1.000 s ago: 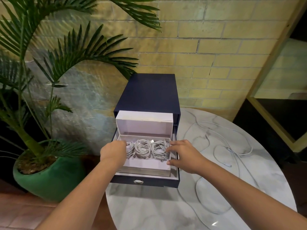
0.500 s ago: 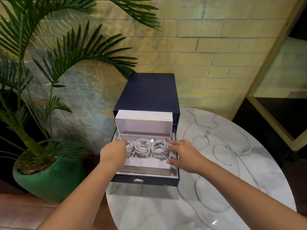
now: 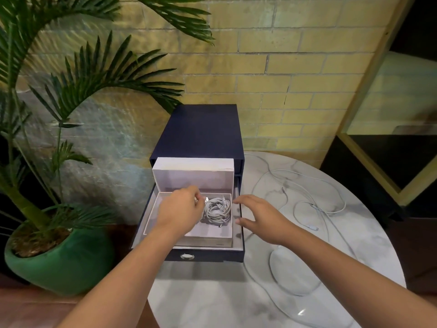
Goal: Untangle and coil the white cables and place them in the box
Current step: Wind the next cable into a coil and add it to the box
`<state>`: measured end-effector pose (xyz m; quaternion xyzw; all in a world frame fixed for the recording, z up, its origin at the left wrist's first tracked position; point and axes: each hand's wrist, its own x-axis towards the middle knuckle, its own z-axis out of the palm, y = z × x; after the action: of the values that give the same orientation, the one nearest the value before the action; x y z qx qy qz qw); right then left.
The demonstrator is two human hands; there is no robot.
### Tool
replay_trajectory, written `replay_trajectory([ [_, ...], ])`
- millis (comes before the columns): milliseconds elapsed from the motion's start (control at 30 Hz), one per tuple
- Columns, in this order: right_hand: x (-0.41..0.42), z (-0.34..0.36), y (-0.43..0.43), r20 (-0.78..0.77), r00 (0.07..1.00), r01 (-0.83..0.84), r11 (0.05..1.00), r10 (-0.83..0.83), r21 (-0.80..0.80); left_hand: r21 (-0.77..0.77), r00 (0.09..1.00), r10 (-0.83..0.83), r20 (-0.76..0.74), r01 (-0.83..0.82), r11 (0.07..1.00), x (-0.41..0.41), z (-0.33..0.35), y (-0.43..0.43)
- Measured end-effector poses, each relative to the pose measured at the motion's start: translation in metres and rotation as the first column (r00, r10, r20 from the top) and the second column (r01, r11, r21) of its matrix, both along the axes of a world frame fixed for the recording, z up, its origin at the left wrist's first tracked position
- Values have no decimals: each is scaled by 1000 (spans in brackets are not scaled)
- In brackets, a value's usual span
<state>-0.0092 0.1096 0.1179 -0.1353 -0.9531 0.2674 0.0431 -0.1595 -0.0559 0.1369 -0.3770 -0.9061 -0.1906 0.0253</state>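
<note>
The coiled white cables (image 3: 217, 210) lie in the white box (image 3: 208, 240), just right of our left hand's fingers (image 3: 192, 194) and just left of our right hand's fingers (image 3: 243, 199). Our left hand (image 3: 179, 213) reaches over the box with its fingers curled down at the coils; we cannot tell whether they pinch a cable. Our right hand (image 3: 259, 216) hovers at the box's edge, fingers spread and holding nothing. The box sits in the open drawer (image 3: 212, 256) of a navy cabinet (image 3: 201, 131). Right of our right fingers, loose white cables (image 3: 315, 207) sprawl over the marble surface (image 3: 212, 299). Far left of our left fingers stands a green plant pot (image 3: 59, 259).
</note>
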Motion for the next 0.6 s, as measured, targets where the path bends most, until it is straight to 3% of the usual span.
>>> replay_trajectory([
  [100,14,-2,11,-48,997,63,998,-64,-24,14,998,-54,23,53,998,17,0,13],
  [233,38,-15,30,9,995,103,994,-103,-33,49,988,-144,47,142,989,40,-1,34],
  [600,117,-66,83,457,887,74,997,-64,-2,-4,944,-317,94,319,948,109,-18,101],
])
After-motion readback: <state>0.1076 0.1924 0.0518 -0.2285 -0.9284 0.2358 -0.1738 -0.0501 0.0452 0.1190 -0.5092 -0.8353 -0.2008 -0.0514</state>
